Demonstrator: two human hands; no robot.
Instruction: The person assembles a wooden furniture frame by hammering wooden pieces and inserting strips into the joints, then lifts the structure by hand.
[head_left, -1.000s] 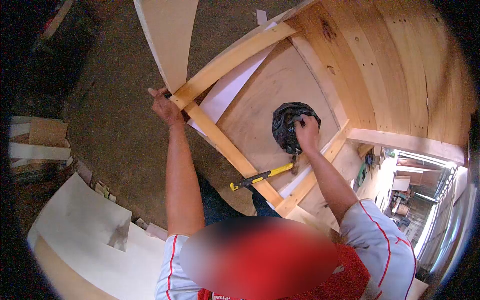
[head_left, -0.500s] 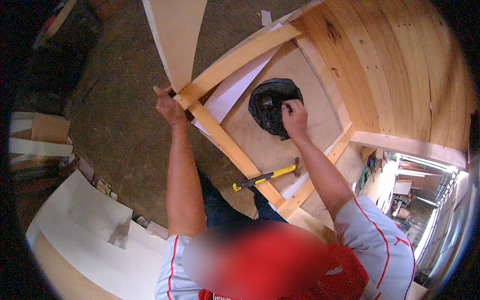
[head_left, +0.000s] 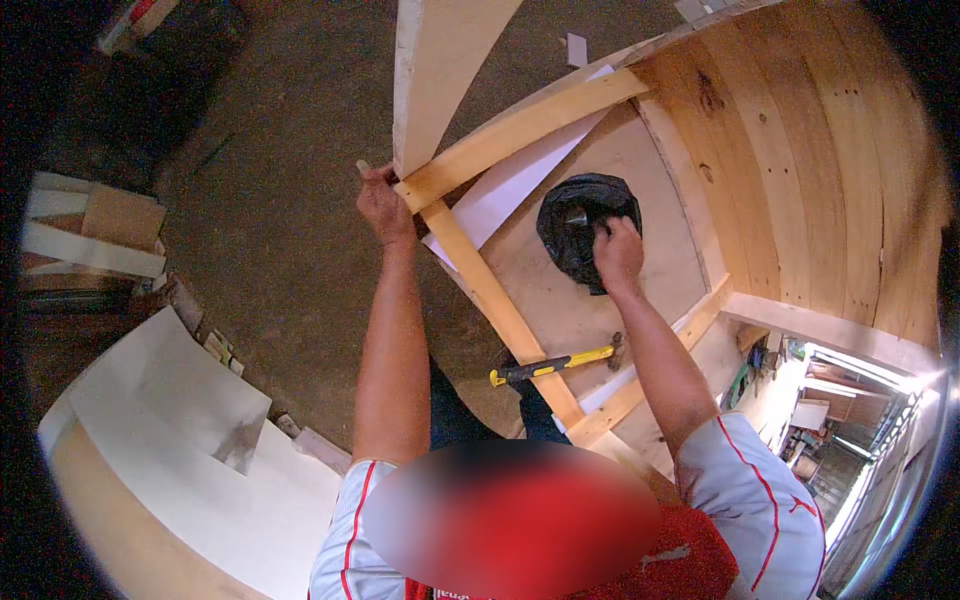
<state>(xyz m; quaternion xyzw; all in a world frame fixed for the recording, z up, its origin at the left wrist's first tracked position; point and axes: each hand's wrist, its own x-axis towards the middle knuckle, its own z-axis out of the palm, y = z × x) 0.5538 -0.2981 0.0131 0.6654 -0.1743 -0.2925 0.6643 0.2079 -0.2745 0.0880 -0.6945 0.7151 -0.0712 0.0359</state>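
My left hand [head_left: 385, 208] is closed at the corner of a wooden frame [head_left: 475, 270], gripping the lower end of a tall pale board [head_left: 425, 85] that stands against it. Its fingertips are partly hidden behind the wood. Over a black plastic bag [head_left: 575, 245], my right hand [head_left: 618, 255] has its fingers curled together at the bag's opening. What they pinch, if anything, does not show. The bag lies on a plywood panel [head_left: 560, 320] inside the frame. A yellow and black hammer [head_left: 555, 366] rests across the frame's near rail, its head over the plywood.
A wall of wooden planks [head_left: 790, 150] rises at the right. White sheet material [head_left: 190, 400] lies at the lower left, with stacked board offcuts [head_left: 100, 235] beyond it. A white strip [head_left: 530, 165] lies under the frame's far rail. The floor [head_left: 270, 210] is brown.
The view has shifted, so everything sits further right and mostly lower. My right hand stays at the bag, its fingers now curled more downward. My left hand keeps its place at the corner.
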